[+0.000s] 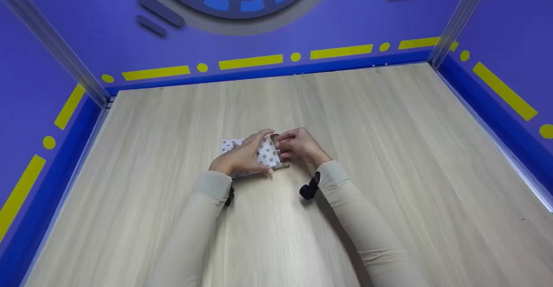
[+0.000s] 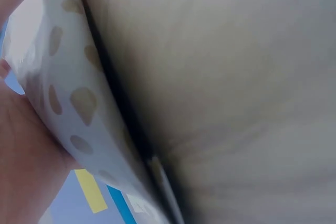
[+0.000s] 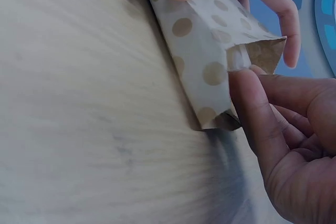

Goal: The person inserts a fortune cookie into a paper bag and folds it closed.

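Note:
A package in white wrapping paper with tan polka dots [image 1: 268,155] lies on the table in front of me. My left hand [image 1: 244,157] grips it from above, with the thumb on the near side and fingers on the far side. At its right end the paper stands open, showing a brown inner face [image 3: 265,53]. There my right hand [image 3: 299,145] pinches at the paper's edge between thumb and fingertips. A small whitish patch [image 3: 240,59] shows just inside the mouth; what it is I cannot tell. The dotted side [image 2: 79,103] fills part of the left wrist view.
The pale wood-grain table [image 1: 389,148] spreads around both hands. Blue-purple panels with yellow markings [image 1: 250,62] wall it in at the back and both sides. Black wrist-camera mounts [image 1: 309,191] hang beneath the sleeves, close to the tabletop.

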`<action>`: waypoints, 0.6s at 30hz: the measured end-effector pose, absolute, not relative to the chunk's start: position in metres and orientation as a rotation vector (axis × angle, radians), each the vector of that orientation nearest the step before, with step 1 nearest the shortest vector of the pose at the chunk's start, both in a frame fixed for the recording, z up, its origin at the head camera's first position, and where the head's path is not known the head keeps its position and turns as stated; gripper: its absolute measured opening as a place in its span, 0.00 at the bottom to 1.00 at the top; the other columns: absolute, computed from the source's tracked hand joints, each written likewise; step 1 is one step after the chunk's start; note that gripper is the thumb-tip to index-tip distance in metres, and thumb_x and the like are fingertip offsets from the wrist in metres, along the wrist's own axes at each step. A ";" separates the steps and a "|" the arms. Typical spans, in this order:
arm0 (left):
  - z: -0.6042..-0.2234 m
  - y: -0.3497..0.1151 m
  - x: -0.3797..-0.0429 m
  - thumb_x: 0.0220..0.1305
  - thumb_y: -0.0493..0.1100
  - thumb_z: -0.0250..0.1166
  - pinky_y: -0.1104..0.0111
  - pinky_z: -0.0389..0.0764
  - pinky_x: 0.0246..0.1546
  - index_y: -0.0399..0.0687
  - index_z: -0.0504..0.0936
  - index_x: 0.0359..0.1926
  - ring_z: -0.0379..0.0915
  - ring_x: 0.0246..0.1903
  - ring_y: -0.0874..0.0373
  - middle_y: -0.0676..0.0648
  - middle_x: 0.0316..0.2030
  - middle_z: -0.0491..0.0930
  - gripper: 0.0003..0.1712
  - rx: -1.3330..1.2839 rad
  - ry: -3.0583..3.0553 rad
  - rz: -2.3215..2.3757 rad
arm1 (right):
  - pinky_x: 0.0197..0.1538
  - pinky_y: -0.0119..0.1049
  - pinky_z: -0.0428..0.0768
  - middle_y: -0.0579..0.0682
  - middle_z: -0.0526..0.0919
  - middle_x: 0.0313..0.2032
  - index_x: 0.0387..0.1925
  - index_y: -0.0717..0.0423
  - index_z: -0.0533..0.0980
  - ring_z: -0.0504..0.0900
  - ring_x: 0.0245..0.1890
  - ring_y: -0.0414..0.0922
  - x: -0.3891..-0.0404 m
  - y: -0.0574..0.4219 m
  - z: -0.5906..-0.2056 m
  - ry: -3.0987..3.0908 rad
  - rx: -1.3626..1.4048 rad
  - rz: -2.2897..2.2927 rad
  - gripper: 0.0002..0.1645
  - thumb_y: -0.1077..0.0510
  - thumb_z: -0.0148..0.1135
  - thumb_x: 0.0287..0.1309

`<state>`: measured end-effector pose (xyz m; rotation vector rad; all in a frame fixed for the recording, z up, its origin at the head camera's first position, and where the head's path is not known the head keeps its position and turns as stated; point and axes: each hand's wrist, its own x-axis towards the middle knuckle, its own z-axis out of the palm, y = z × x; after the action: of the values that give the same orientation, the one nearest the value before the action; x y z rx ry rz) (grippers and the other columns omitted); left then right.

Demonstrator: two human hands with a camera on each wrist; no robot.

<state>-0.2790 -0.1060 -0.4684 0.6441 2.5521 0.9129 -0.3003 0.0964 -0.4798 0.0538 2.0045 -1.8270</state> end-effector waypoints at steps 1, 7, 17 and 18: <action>-0.469 -0.106 -0.278 0.38 0.54 0.81 0.55 0.68 0.58 0.75 0.47 0.72 0.61 0.60 0.52 0.49 0.70 0.55 0.65 0.633 2.548 0.922 | 0.32 0.28 0.83 0.50 0.82 0.33 0.49 0.69 0.78 0.82 0.26 0.39 -0.300 0.096 -0.480 1.997 0.058 -1.835 0.17 0.71 0.61 0.56; -0.467 -0.106 -0.275 0.39 0.55 0.80 0.50 0.54 0.69 0.78 0.43 0.73 0.42 0.74 0.49 0.47 0.74 0.47 0.67 0.618 2.555 0.918 | 0.32 0.28 0.83 0.52 0.83 0.34 0.50 0.71 0.77 0.83 0.26 0.39 -0.299 0.091 -0.482 1.960 0.064 -1.895 0.18 0.72 0.61 0.55; -0.467 -0.109 -0.278 0.39 0.55 0.80 0.53 0.66 0.61 0.84 0.48 0.70 0.56 0.66 0.51 0.51 0.72 0.54 0.63 0.630 2.569 0.887 | 0.34 0.29 0.83 0.52 0.84 0.33 0.51 0.71 0.76 0.84 0.27 0.39 -0.298 0.092 -0.486 1.937 0.051 -1.934 0.19 0.70 0.62 0.57; -0.467 -0.109 -0.279 0.39 0.55 0.80 0.53 0.66 0.61 0.85 0.49 0.69 0.57 0.65 0.52 0.51 0.71 0.55 0.62 0.640 2.572 0.877 | 0.34 0.29 0.83 0.52 0.84 0.33 0.51 0.71 0.76 0.84 0.27 0.39 -0.298 0.093 -0.486 1.935 0.047 -1.932 0.19 0.70 0.62 0.57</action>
<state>-0.2790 -0.1091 -0.4672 0.6403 2.5717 0.8767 -0.2983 0.0927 -0.4858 0.0468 1.9350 -1.9321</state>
